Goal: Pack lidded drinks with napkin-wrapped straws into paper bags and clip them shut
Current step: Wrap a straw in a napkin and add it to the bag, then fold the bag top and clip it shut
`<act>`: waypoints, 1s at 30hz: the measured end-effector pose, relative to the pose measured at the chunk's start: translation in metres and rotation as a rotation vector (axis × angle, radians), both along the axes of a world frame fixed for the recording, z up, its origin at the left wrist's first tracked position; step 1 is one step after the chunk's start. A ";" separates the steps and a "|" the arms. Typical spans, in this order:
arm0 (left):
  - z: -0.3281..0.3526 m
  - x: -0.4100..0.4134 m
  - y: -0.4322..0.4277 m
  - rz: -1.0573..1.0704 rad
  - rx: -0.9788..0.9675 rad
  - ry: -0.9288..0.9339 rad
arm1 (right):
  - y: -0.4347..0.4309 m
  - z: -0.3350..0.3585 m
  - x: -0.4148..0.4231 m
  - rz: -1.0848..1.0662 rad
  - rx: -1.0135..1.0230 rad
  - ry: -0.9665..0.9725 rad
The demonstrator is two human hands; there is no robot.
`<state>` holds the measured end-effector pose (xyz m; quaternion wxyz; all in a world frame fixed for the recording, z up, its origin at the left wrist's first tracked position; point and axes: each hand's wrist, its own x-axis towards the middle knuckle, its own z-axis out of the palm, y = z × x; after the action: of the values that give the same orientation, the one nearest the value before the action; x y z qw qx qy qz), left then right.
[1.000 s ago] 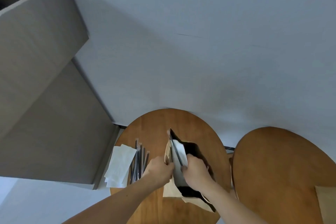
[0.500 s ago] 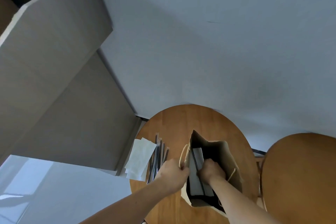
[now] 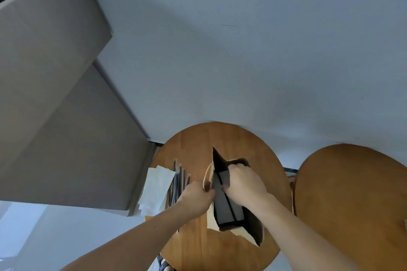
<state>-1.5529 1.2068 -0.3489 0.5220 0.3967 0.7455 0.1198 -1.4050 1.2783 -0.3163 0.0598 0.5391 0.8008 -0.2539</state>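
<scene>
View from above onto a round wooden table (image 3: 198,145) in the lower centre of the frame. A brown paper bag (image 3: 241,233) stands open on it, its dark inside facing up. The left hand (image 3: 195,198) pinches the bag's left rim beside its cord handle (image 3: 207,174). The right hand (image 3: 244,182) reaches into the bag's mouth, fingers curled round the top of a napkin-wrapped straw (image 3: 224,207), which lies inside the bag against its left wall. To the left of the bag, a stack of white napkins (image 3: 156,187) lies at the table's edge with a bundle of dark straws (image 3: 177,180) just beside it. A second wooden table (image 3: 352,204) fills the lower right, and a grey cabinet (image 3: 55,94) the upper left
</scene>
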 end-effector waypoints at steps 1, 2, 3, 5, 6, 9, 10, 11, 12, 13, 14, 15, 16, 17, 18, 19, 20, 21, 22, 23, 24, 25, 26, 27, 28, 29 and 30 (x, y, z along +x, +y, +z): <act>0.000 0.001 0.000 -0.010 0.000 -0.019 | 0.002 0.013 0.007 0.004 0.072 0.052; 0.000 0.001 -0.001 -0.028 0.001 -0.039 | 0.004 0.024 0.015 -0.021 0.153 0.112; 0.001 0.002 -0.002 -0.057 0.007 -0.062 | 0.007 0.033 0.025 -0.076 0.221 0.179; 0.003 0.004 -0.004 -0.122 0.034 -0.112 | 0.010 0.040 0.048 -0.260 0.204 0.310; 0.004 0.005 -0.006 -0.148 0.045 -0.142 | 0.009 0.040 0.059 -0.376 0.102 0.364; 0.007 0.011 -0.012 -0.232 0.023 -0.223 | -0.008 0.017 0.081 -0.593 -0.313 0.410; 0.007 0.014 -0.013 -0.267 0.018 -0.235 | -0.017 0.007 0.083 -0.609 -0.421 0.421; 0.006 0.017 -0.014 -0.293 0.020 -0.244 | -0.025 -0.001 0.083 -0.620 -0.500 0.455; 0.006 0.022 -0.014 -0.307 0.028 -0.240 | -0.033 -0.008 0.080 -0.622 -0.553 0.506; 0.006 0.027 -0.013 -0.311 0.040 -0.219 | -0.037 -0.011 0.075 -0.628 -0.590 0.562; 0.006 0.033 -0.013 -0.308 0.057 -0.192 | -0.038 -0.013 0.069 -0.652 -0.618 0.611; 0.006 0.039 -0.012 -0.301 0.087 -0.175 | -0.038 -0.014 0.064 -0.680 -0.641 0.653; 0.006 0.045 -0.012 -0.292 0.123 -0.167 | -0.037 -0.013 0.060 -0.692 -0.662 0.696; 0.006 0.050 -0.012 -0.285 0.152 -0.150 | -0.036 -0.011 0.055 -0.680 -0.672 0.737; 0.006 0.054 -0.011 -0.283 0.170 -0.110 | -0.035 -0.009 0.052 -0.650 -0.663 0.755; 0.005 0.057 -0.010 -0.287 0.179 -0.045 | -0.033 -0.008 0.050 -0.611 -0.632 0.750; 0.006 0.059 -0.007 -0.295 0.180 0.041 | -0.032 -0.008 0.049 -0.564 -0.589 0.723; 0.006 0.060 -0.004 -0.306 0.176 0.134 | -0.032 -0.009 0.049 -0.517 -0.551 0.694; 0.006 0.062 -0.002 -0.319 0.173 0.217 | -0.031 -0.011 0.050 -0.477 -0.524 0.670; 0.006 0.063 0.001 -0.324 0.177 0.273 | -0.029 -0.013 0.051 -0.445 -0.499 0.654; 0.005 0.063 0.003 -0.318 0.184 0.300 | -0.028 -0.015 0.053 -0.413 -0.480 0.634; 0.005 0.062 0.005 -0.301 0.188 0.304 | -0.026 -0.016 0.056 -0.370 -0.460 0.601; 0.005 0.060 0.007 -0.285 0.182 0.301 | -0.025 -0.016 0.059 -0.316 -0.423 0.548; 0.006 0.057 0.009 -0.284 0.168 0.304 | -0.023 -0.016 0.063 -0.250 -0.347 0.481; 0.008 0.053 0.011 -0.301 0.155 0.319 | -0.020 -0.016 0.067 -0.185 -0.221 0.413; 0.009 0.048 0.013 -0.330 0.147 0.340 | -0.016 -0.016 0.071 -0.125 -0.046 0.356; 0.011 0.043 0.016 -0.361 0.148 0.359 | -0.012 -0.015 0.074 -0.068 0.142 0.308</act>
<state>-1.5096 1.2226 -0.3376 0.3638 0.5752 0.7326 0.0068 -1.3307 1.2660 -0.3313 -0.1105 0.5234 0.7978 -0.2781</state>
